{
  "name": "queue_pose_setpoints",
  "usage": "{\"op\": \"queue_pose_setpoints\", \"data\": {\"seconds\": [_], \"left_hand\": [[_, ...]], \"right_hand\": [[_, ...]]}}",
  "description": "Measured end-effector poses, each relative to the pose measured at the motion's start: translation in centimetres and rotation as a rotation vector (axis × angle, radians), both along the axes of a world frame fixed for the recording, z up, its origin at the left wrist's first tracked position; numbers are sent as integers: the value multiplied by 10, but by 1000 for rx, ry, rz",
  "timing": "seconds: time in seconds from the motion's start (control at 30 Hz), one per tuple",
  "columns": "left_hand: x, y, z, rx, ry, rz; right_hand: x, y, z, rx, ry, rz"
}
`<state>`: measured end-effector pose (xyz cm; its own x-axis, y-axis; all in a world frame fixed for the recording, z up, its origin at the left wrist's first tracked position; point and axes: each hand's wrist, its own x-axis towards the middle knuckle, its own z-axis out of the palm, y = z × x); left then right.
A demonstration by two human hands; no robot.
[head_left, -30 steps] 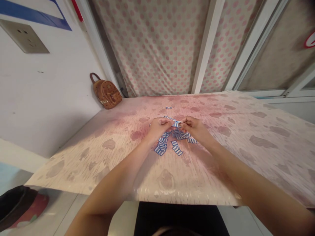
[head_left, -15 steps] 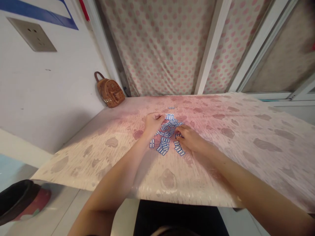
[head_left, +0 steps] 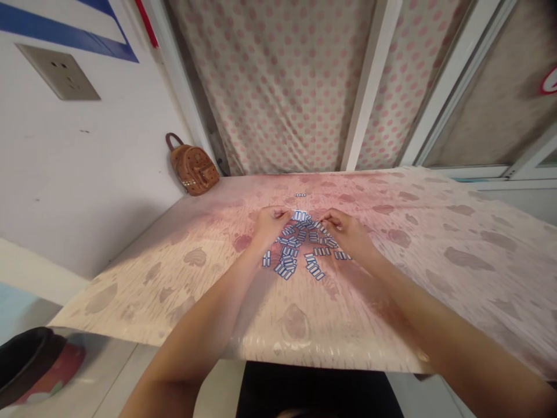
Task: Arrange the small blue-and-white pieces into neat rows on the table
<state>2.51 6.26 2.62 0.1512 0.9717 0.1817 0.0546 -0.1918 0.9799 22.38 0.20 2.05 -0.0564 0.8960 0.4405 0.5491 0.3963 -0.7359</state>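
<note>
Several small flat blue-and-white striped pieces (head_left: 288, 252) lie scattered and partly overlapping on the patterned tablecloth (head_left: 296, 322). My left hand (head_left: 272, 223) is closed at the far left of the pile, with a blue-edged white piece (head_left: 299, 215) pinched at its fingertips. On the pile's right side, my right hand (head_left: 342, 226) has its thumb and fingers pressed together above the pieces. Whether anything is between those fingertips I cannot make out. A separate striped piece (head_left: 300, 195) lies beyond both hands.
A small brown backpack (head_left: 198, 168) stands at the table's back left corner against the wall. Behind the table hangs a polka-dot curtain (head_left: 278, 87). A dark-lined bin (head_left: 47, 366) is on the floor at the left.
My right hand has moved away from me and slightly right, uncovering pieces that it hid before. My left hand stays nearly in place with its piece. The view has tilted slightly.
</note>
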Motion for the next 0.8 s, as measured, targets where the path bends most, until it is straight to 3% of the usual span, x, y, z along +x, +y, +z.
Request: {"op": "queue_pose_setpoints", "data": {"seconds": [0.2, 0.6, 0.8], "left_hand": [[13, -19, 4, -60, 16, -117], [18, -29, 1, -71, -20, -289], [20, -29, 2, -68, -30, -227]], "right_hand": [[-9, -10, 10, 83, -59, -75], [-17, -17, 11, 80, -103, -95], [-16, -12, 8, 48, 40, -46]]}}
